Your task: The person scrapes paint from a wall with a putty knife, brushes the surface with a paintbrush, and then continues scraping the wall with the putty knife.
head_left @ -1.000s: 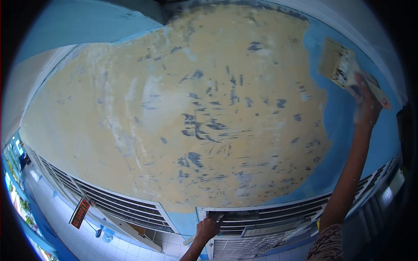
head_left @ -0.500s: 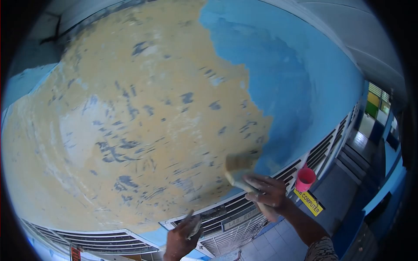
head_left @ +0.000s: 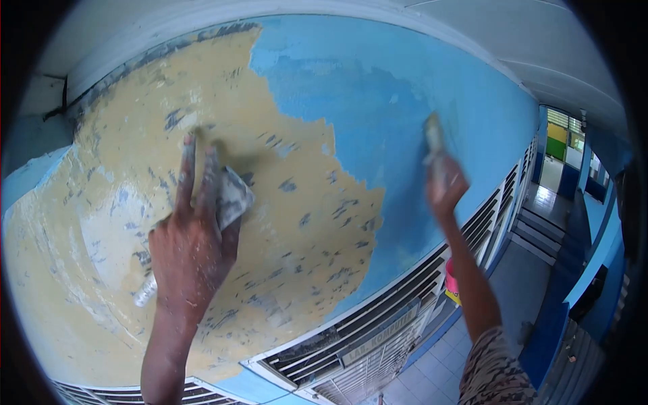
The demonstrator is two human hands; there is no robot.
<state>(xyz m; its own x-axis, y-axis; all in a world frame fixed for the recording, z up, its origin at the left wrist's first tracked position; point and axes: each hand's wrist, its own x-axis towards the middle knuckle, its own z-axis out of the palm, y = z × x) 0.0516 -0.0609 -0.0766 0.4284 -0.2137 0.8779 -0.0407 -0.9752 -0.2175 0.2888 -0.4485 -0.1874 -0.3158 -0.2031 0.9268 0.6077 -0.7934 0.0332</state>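
My left hand [head_left: 185,253] is raised over the bare, yellowish part of the wall [head_left: 297,223], two fingers stretched upward. A dusty scraper [head_left: 234,197] is held in it, its flat grey-white blade beside the fingers and a silvery handle end showing by the wrist. At the right, my right hand [head_left: 447,183] grips a brush [head_left: 435,138], blurred by motion. The bristles point up and overlap the blue painted part of the wall [head_left: 385,142]. Dark scrape marks and pale patches cover the yellowish area.
Slatted vents [head_left: 324,354] run along the wall's lower edge, above a sign reading LAB. KOMPUTER [head_left: 381,336]. A pink container [head_left: 451,277] hangs partly behind my right forearm. Tiled corridor floor [head_left: 439,358] lies below, with steps [head_left: 536,236] farther off. The ceiling [head_left: 472,30] borders the wall above.
Both hands have moved up. My left hand went up and left over the yellowish area; my right hand carried the brush from the yellowish area up onto the blue paint. The view has shifted.
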